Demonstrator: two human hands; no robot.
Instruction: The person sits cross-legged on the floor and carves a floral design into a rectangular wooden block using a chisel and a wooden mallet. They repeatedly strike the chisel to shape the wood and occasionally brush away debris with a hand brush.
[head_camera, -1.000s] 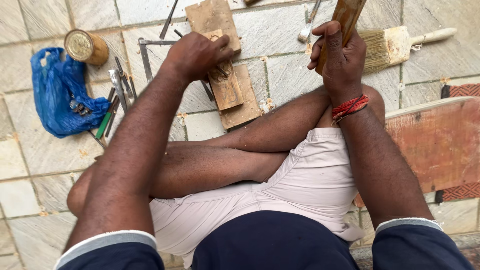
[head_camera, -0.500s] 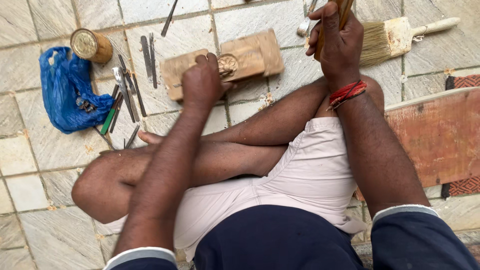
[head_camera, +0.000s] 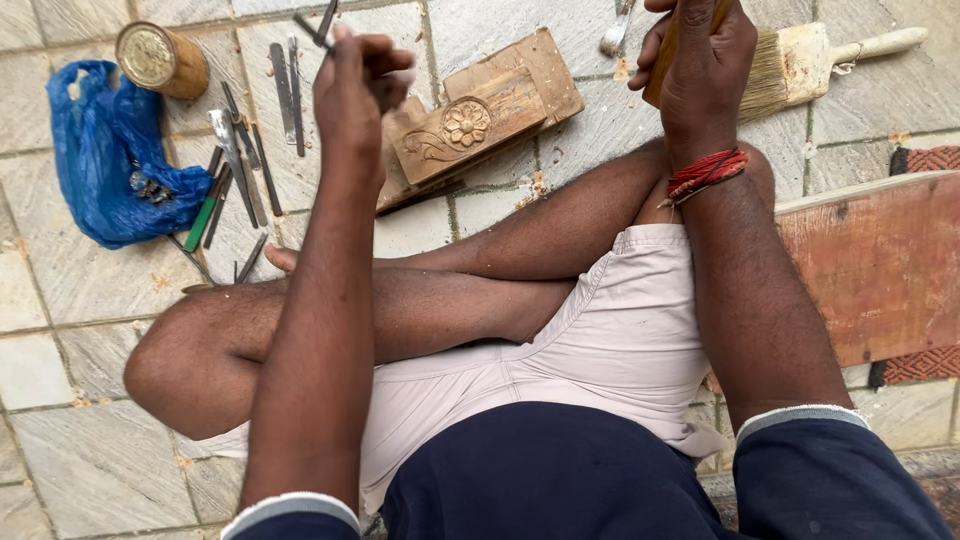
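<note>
A seated woodcarver's left hand (head_camera: 360, 85) is raised above the stone floor (head_camera: 90, 470), its fingers pinched shut on a thin metal chisel (head_camera: 318, 24) whose dark blade juts up and away from the knuckles. The right hand (head_camera: 700, 65), a red thread band (head_camera: 706, 172) at the wrist, is clenched around a wooden mallet handle (head_camera: 662, 70) held upright near the top edge of the view. Between the two hands, a carved wooden block (head_camera: 480, 118) with a flower rosette lies tilted on the floor, just beyond the person's crossed bare legs. To its left, a scatter of loose carving tools (head_camera: 240, 160) lies on the tiles, beside a crumpled blue plastic bag (head_camera: 105, 150) and a round tin (head_camera: 160, 60). A flat bristle brush (head_camera: 800, 65) rests behind the right hand, and a reddish wooden plank (head_camera: 880, 265) lies along the right side.
</note>
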